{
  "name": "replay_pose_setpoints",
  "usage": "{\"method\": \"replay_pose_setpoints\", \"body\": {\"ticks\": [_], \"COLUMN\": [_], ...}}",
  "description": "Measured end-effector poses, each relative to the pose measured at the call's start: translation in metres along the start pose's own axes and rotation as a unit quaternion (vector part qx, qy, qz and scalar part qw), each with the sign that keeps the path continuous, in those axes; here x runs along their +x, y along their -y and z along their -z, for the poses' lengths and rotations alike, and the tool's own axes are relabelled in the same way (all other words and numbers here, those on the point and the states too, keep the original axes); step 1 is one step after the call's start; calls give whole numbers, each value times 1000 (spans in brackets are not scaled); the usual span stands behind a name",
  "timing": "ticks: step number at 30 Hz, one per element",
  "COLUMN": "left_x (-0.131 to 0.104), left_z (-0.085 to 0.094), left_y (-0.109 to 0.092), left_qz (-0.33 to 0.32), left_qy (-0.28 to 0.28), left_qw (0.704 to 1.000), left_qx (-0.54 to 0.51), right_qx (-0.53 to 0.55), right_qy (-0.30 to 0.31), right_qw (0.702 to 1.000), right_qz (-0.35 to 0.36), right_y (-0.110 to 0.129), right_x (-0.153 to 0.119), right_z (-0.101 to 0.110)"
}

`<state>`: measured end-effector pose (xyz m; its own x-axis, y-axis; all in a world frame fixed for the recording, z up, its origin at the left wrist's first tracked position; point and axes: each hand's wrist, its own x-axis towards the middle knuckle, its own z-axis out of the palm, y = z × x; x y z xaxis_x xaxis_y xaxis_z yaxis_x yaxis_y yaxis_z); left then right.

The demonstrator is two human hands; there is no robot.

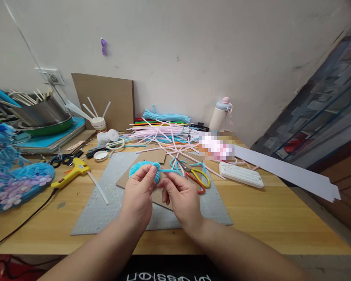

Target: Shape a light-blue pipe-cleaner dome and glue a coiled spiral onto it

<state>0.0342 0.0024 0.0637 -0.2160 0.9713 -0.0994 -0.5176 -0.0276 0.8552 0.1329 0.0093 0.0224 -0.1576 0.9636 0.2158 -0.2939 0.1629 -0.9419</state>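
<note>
1. Two bare hands show in my head view, both over the grey mat (105, 218), near the middle of the tabletop's (251, 230) front edge.
2. My left hand (139, 191) is pinched shut on the fuzzy blue coil (137, 169).
3. My right hand (183, 195) is half curled by the coil's blue strand (168, 170); I can't tell whether it grips.
4. Red-and-yellow-handled scissors (197, 177) lie just beside it; the yellow glue gun (71, 174) is toward the left edge.

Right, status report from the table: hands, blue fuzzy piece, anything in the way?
Left hand pinching blue fuzzy piece. Right hand at its strand, grip unclear. Scissors just beyond right hand, possibly in the way.
</note>
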Motion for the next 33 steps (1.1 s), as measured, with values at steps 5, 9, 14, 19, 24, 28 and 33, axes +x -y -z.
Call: {"method": "replay_pose_setpoints", "body": {"ticks": [5, 9, 14, 19, 24, 28, 33], "left_x": [-4, -6, -3, 3, 8, 9, 8], "left_z": [-7, -9, -3, 11, 21, 25, 25], "left_y": [10, 15, 18, 7, -18, -23, -6], "left_qz": [46, 27, -16, -110, -205, -196, -89], "left_qy": [28, 42, 60, 64, 90, 93, 76], "left_qw": [999, 998, 993, 967, 888, 891, 963], "left_qx": [4, 29, 101, 221, 402, 399, 244], "right_qx": [-2, 6, -27, -67, -37, 5, 25], "right_qy": [-92, -111, -88, -37, 44, 71, 9], "right_qw": [993, 991, 992, 993, 998, 996, 998], "right_qz": [73, 71, 88, 88, 2, -61, -56], "right_y": [3, 5, 10, 14, 18, 18, 12], "right_x": [4, 6, 8, 12, 18, 20, 17], "right_z": [5, 7, 8, 12, 16, 15, 12]}}
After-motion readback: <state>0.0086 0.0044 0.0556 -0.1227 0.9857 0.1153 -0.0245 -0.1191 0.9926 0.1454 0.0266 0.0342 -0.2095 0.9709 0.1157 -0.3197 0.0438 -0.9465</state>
